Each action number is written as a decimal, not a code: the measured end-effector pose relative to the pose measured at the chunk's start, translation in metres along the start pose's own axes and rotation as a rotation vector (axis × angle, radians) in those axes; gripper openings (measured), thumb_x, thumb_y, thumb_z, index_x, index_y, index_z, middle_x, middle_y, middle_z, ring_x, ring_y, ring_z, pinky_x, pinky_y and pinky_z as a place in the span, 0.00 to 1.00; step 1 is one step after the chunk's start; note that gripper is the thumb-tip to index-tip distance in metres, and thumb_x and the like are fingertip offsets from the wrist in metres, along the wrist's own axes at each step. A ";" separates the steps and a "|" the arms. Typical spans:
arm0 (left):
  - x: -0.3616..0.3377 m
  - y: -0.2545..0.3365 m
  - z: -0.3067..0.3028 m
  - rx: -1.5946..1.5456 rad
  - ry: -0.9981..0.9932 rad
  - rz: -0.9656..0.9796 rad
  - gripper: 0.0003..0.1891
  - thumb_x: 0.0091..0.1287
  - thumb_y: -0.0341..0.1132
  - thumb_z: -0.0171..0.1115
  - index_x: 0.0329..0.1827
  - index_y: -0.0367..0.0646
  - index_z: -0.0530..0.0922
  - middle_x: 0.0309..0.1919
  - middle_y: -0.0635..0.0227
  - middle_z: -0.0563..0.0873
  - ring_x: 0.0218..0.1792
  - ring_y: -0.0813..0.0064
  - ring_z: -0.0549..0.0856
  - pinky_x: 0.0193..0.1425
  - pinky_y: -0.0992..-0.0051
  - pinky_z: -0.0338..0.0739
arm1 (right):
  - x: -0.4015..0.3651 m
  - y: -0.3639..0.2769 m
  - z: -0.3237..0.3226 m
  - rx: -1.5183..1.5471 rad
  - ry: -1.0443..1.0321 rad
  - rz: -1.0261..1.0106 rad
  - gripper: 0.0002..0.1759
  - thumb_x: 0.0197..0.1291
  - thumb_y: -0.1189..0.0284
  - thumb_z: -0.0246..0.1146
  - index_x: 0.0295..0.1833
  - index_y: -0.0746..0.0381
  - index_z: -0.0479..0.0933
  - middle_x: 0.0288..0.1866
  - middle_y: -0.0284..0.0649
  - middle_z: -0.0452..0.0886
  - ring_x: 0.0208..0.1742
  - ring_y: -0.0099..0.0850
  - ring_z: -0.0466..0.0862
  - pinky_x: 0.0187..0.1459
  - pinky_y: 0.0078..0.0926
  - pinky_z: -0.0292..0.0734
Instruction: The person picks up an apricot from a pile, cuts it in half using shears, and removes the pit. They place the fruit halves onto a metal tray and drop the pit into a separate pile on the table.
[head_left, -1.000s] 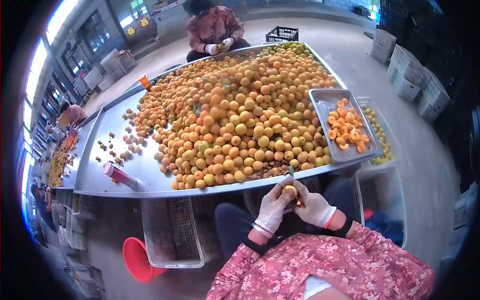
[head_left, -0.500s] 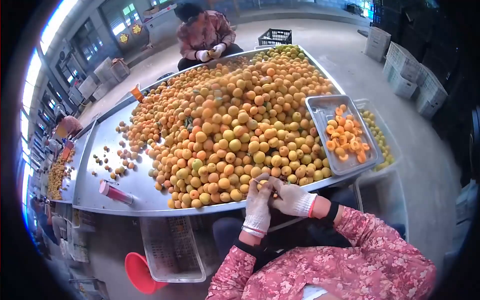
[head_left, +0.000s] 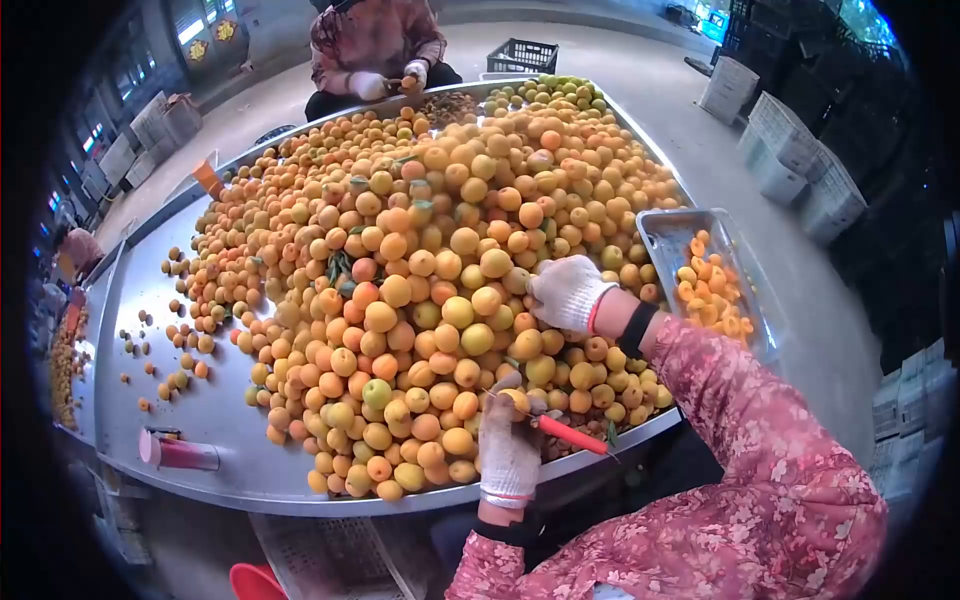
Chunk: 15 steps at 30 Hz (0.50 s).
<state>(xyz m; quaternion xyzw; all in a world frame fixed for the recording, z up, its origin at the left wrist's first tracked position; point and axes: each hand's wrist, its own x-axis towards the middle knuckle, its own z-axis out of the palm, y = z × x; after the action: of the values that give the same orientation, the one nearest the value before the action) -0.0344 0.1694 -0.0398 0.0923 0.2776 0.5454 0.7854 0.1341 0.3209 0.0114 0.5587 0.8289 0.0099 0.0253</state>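
Note:
My left hand, in a white knit glove, is closed at the near edge of the apricot pile. Gripped in it is a red-handled tool, the handle pointing right with a thin metal end. A yellow-orange apricot shows between its thumb and fingers. Farther up the pile, my gloved right hand has its fingers curled against an apricot; the fingertips are partly hidden. Beyond my right forearm, a metal tray holds orange apricot halves, partly covered by the sleeve.
A raised rim edges the metal table. A pink-capped container lies at the left. Across the table, a person in white gloves handles an apricot. Crates stand at the right, and another crate sits below the table.
My hands were together at the near edge; now the right has moved up onto the pile. The left stays near the edge, with the red handle now showing. The view has shifted.

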 end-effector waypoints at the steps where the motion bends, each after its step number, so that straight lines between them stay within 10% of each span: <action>1: 0.003 0.001 -0.001 -0.005 -0.001 -0.003 0.23 0.72 0.49 0.55 0.62 0.42 0.69 0.34 0.67 0.78 0.39 0.72 0.77 0.53 0.60 0.77 | 0.009 -0.001 -0.002 -0.031 -0.129 0.030 0.14 0.55 0.62 0.60 0.33 0.61 0.84 0.34 0.46 0.85 0.37 0.43 0.86 0.37 0.41 0.80; 15: 0.008 0.012 -0.035 -0.115 -0.096 -0.063 0.29 0.67 0.50 0.62 0.63 0.39 0.68 0.37 0.65 0.78 0.37 0.72 0.77 0.54 0.58 0.77 | -0.006 -0.003 0.007 0.298 0.039 0.251 0.17 0.53 0.57 0.63 0.38 0.59 0.82 0.27 0.44 0.83 0.31 0.40 0.85 0.34 0.39 0.78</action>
<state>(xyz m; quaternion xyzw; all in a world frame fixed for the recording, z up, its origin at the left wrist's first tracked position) -0.0612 0.1755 -0.0660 0.0644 0.2104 0.5305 0.8186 0.1339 0.3143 0.0046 0.6548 0.7455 -0.0990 -0.0751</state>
